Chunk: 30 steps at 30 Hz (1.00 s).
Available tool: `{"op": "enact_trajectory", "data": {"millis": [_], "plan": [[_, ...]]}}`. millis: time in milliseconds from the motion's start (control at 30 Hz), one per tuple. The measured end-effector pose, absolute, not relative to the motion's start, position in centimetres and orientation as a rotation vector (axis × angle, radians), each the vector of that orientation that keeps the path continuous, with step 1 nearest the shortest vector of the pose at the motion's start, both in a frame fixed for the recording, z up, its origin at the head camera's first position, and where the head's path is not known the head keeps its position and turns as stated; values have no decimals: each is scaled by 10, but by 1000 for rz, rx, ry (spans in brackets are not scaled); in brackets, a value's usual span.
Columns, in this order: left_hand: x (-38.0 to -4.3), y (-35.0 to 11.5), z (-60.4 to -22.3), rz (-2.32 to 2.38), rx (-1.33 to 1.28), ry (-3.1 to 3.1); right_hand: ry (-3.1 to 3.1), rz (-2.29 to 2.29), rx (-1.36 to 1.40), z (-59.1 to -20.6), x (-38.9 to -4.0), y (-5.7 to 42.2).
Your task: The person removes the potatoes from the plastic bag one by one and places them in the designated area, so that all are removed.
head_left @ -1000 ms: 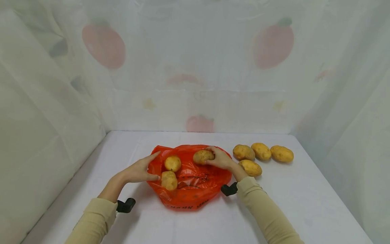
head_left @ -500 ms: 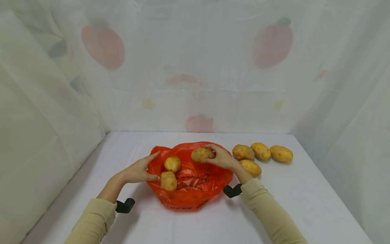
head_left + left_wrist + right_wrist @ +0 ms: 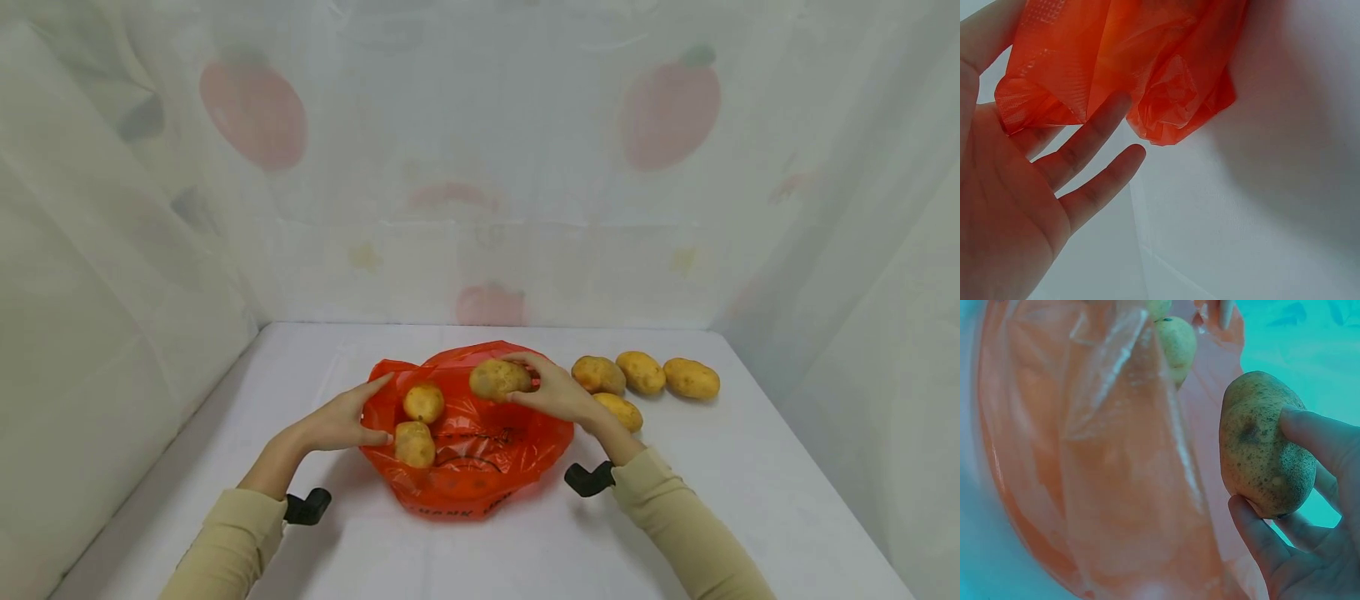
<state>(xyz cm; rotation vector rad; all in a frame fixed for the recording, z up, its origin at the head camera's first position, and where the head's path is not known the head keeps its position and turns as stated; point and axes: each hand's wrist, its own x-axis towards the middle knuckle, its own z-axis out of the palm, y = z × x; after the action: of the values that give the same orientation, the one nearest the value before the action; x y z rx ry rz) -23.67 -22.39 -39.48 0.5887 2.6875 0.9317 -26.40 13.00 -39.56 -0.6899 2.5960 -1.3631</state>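
At the left rim of a red plastic bag [image 3: 480, 492], my left hand [image 3: 341, 423] touches the plastic with its fingers and thumb spread wide. The left wrist view shows that hand's straight fingers against the red film; part of it is hidden behind the film. My right hand [image 3: 551, 392] grips a potato [image 3: 497, 380] between thumb and fingers over the bag's far right part. In the right wrist view the gripped potato [image 3: 1266, 447] has brown specks and a dark spot. Two potatoes, a rounder one [image 3: 423, 403] and a paler one [image 3: 415, 444], lie in the bag's left side.
Right of the bag lie several loose potatoes: a brownish one [image 3: 598, 375], one [image 3: 641, 372] beside it, one [image 3: 692, 379] farthest right and one [image 3: 619, 412] nearer, partly behind my right wrist. A white cloth covers the table [image 3: 750, 500]; fabric walls enclose it.
My right hand, with the potato, has risen slightly, and its forearm has swung to the right. The bag's far rim stands higher. My left hand stays in place.
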Motion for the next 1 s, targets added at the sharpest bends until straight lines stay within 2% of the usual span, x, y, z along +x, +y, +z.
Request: {"op": "enact_trajectory", "data": {"millis": [167,567,1000], "plan": [[-236,-224,-396,935,576,2682,2554,-1414,-625,-388,-257,134],[-237,-225,-398,945,595,2683,2573,-1471,-738,-383,-248,152],[-237,-226,-399,941,594,2681,2701,-1484,-729,-371,-238,176]]}}
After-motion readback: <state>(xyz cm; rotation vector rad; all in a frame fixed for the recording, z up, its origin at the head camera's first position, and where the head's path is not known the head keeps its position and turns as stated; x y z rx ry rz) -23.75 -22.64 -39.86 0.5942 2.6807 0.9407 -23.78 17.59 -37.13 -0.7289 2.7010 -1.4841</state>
